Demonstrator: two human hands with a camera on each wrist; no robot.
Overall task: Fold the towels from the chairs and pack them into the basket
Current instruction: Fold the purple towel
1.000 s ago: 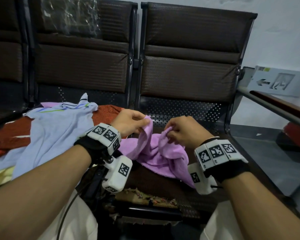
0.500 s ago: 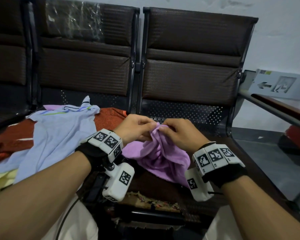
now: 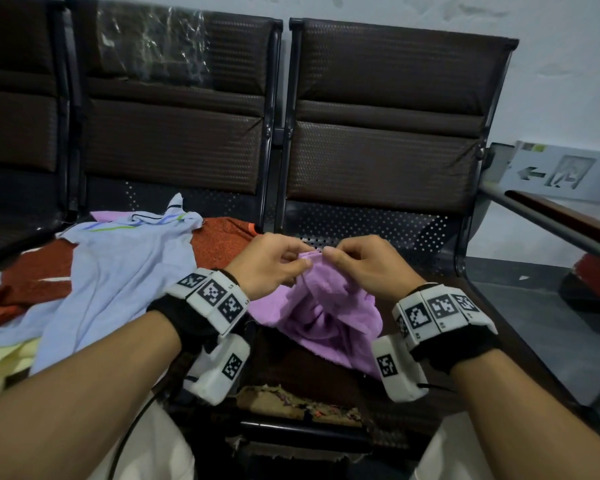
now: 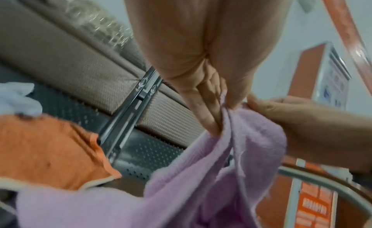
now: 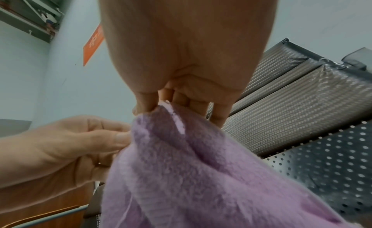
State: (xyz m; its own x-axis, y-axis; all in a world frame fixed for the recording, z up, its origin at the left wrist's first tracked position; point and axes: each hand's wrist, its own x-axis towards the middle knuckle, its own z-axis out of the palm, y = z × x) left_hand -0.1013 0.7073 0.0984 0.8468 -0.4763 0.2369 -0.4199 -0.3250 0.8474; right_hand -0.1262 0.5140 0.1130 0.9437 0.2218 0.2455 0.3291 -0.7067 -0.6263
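A purple towel [image 3: 323,317] hangs crumpled over the right chair seat [image 3: 371,230], lifted by its top edge. My left hand [image 3: 274,265] pinches that edge between thumb and fingers, and my right hand [image 3: 357,261] pinches it right beside, the two almost touching. The left wrist view has my left hand's fingers [image 4: 203,110] clamped on the purple towel [image 4: 211,175], with my right hand [image 4: 298,120] next to them. In the right wrist view my right hand's fingertips [image 5: 147,107] hold the towel [image 5: 191,167], my left hand [image 5: 66,145] alongside. No basket is in view.
A pile of towels covers the left seat: a light blue one [image 3: 118,271] on top, a rust-orange one [image 3: 219,237] under it, a pale yellow one [image 3: 0,362] at the left edge. A metal armrest [image 3: 551,223] runs on the right. Frayed woven material [image 3: 291,403] lies at the seat front.
My hands have come together and risen slightly, bringing the two held parts of the purple towel's edge next to each other; the towel now hangs bunched beneath them.
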